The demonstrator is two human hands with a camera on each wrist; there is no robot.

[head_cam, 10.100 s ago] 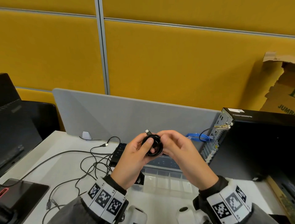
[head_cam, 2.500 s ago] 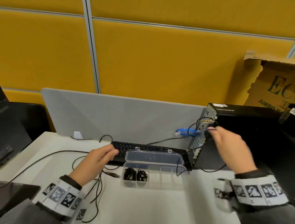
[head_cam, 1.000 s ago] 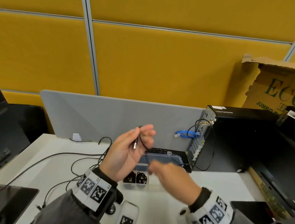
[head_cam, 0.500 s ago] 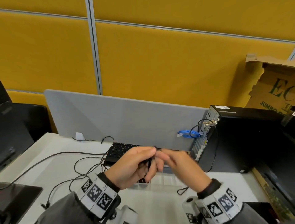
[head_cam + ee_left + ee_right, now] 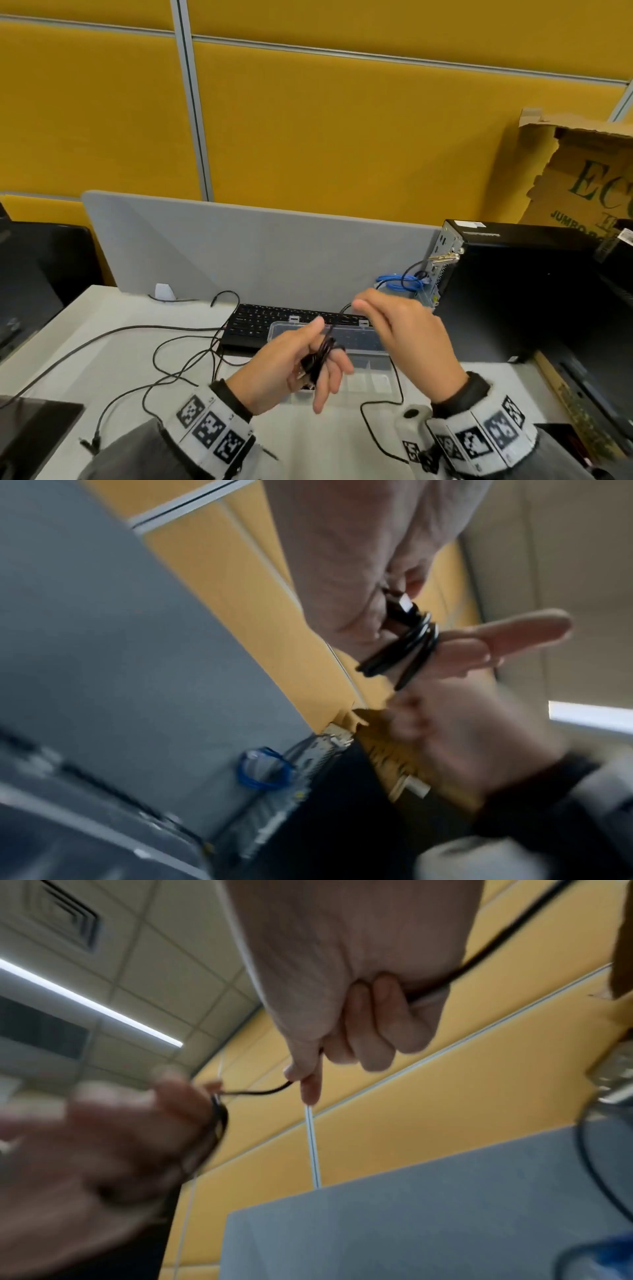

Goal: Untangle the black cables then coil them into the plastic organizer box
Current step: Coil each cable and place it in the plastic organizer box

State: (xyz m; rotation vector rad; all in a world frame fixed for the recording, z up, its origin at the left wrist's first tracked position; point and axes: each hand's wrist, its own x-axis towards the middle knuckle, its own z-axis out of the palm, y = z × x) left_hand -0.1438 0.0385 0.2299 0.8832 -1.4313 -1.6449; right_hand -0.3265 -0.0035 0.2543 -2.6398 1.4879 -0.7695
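Note:
My left hand (image 5: pixel 274 373) hovers over the clear plastic organizer box (image 5: pixel 371 382). A black cable (image 5: pixel 320 356) is wound in a few turns round its outstretched fingers (image 5: pixel 514 631). The thumb side pins the cable's connector (image 5: pixel 405 604). My right hand (image 5: pixel 404 335), higher and to the right, pinches the same cable (image 5: pixel 260 1092) between thumb and forefinger. The rest of the cable runs through its curled fingers (image 5: pixel 377 1031). The tail (image 5: pixel 397 383) drops past the box onto the desk. What lies inside the box is hidden behind my left hand.
More loose black cables (image 5: pixel 178 356) sprawl on the white desk at the left. A black keyboard (image 5: pixel 253 320) lies behind the box, before a grey divider (image 5: pixel 257 253). A black computer tower (image 5: pixel 513 294) with a blue cable (image 5: pixel 400 282) stands at the right.
My right hand has lifted up and to the right, away from my left hand, drawing the cable out. My left hand's fingers have spread, with the turns round them.

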